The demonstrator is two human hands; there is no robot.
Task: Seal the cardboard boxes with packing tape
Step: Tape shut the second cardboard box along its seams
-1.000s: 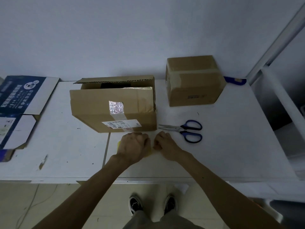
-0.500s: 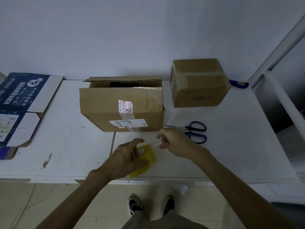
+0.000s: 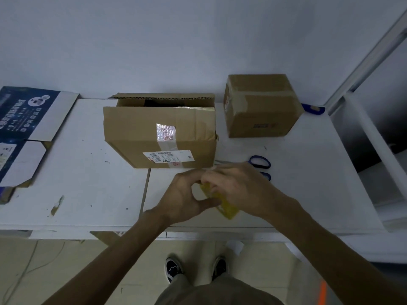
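Note:
A large cardboard box (image 3: pixel 154 133) stands mid-table with its near flap folded down and the far flap raised, leaving a gap on top. A smaller taped box (image 3: pixel 259 106) sits behind it to the right. Just in front of the large box, my left hand (image 3: pixel 182 199) grips a yellow roll of packing tape (image 3: pixel 222 203), thumb under it and fingers over the top. My right hand (image 3: pixel 240 188) lies over the roll's right side with fingertips pinching at its top edge beside the left fingers. Most of the roll is hidden by both hands.
Blue-handled scissors (image 3: pixel 259 161) lie right of my hands, partly hidden by the right hand. A flattened blue and white carton (image 3: pixel 26 119) covers the table's left end. A blue object (image 3: pixel 312 108) lies behind the small box. A white frame (image 3: pixel 363 133) borders the table (image 3: pixel 88 183) on the right.
My hands first parted, the left holding the roll near the table's edge and the right pinching away from it. Now they are together again on the roll, which is tilted on edge.

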